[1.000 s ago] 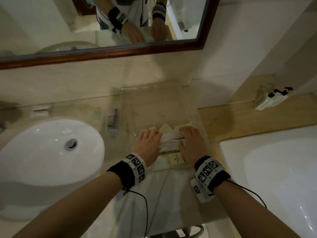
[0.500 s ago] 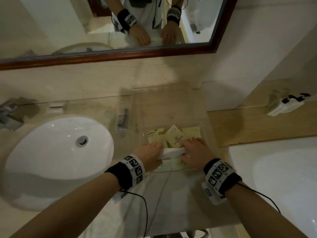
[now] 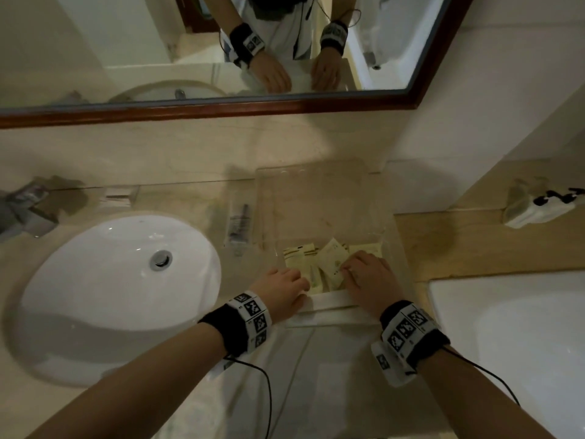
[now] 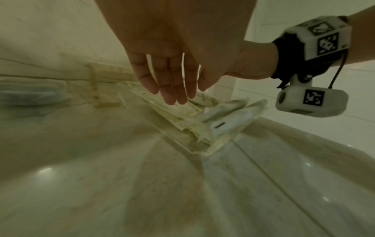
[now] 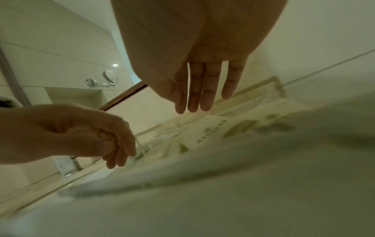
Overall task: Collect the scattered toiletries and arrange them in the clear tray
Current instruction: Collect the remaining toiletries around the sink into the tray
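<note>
The clear tray (image 3: 316, 204) stands on the marble counter beside the sink. Several cream toiletry packets (image 3: 329, 258) lie in its near half. A long white packet (image 3: 332, 300) lies across the tray's near edge. My left hand (image 3: 285, 285) hovers at the tray's near left corner, fingers relaxed and holding nothing. My right hand (image 3: 364, 274) has its straight fingers over the cream packets; contact is not clear. In the left wrist view the left hand (image 4: 174, 96) hangs above the packets (image 4: 229, 121). The right wrist view shows the right hand (image 5: 198, 104) flat above printed packets (image 5: 213, 128).
A wrapped item (image 3: 239, 223) lies on the counter just left of the tray, and a small packet (image 3: 117, 199) sits by the back wall. The white sink (image 3: 120, 280) and faucet (image 3: 25, 210) are left. A bathtub (image 3: 522, 343) and a wooden ledge with a white object (image 3: 538, 207) are right.
Both hands held the long white packet between them and drew it toward the tray's near edge. They have let go of it, and it lies at that edge.
</note>
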Tool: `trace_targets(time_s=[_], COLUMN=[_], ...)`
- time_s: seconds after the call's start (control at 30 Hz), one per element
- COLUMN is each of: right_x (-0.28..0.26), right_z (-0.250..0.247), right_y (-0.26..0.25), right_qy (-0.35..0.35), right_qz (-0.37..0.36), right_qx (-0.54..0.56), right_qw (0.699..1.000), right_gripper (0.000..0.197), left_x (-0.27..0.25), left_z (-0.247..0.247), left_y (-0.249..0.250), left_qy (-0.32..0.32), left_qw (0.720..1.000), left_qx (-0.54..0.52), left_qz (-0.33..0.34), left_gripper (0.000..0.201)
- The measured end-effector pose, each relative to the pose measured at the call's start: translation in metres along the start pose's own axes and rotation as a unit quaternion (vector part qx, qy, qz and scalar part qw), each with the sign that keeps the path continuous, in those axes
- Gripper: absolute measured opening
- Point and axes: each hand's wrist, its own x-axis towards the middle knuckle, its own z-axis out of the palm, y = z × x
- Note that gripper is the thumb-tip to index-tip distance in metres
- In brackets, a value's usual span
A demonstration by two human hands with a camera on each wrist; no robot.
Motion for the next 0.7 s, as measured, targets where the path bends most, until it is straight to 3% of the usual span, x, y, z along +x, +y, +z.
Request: trace_targets(time_s=[0.07,0.13,0.23,0.3,0.53,0.7], right_x=[0.017,0.034,0.065,0.089,0.158,0.177], right_z=[-0.001,-0.001,0.008,0.02,0.068,0.094], right_y=[-0.018,-0.042,-0.083,-0.116,-0.206,-0.219], right_qy=[-0.023,-0.026,-0.036,-0.049,-0.09,-0.084], right_qz=[-0.007,-0.028,-0.054,-0.053,0.03,0.165], right_qx=[0.017,0.042,0.067,0.067,0.04,-0.012], right_qw=[1.0,0.998,0.996,0.995,0.995,0.983], right_gripper=[0.025,0.037,0.027,0.026,0.041,0.065], left_x=[-0.003,-0.007,-0.013,-0.021,-0.055,-0.075], left_z=[0.0,0.0,-0.007,-0.01,-0.013,-0.022], left_y=[-0.009,-0.02,-0.039,-0.057,-0.135,-0.198], left_qy=[0.02,0.057,0.125,0.156,0.14,0.155], left_qw=[1.0,0.995,0.98,0.965,0.935,0.905], left_qx=[-0.019,-0.065,-0.125,-0.151,-0.186,-0.203], left_qz=[-0.015,-0.042,-0.09,-0.146,-0.267,-0.34], left_gripper=[0.031,0.031,0.037,0.026,0.024,0.024])
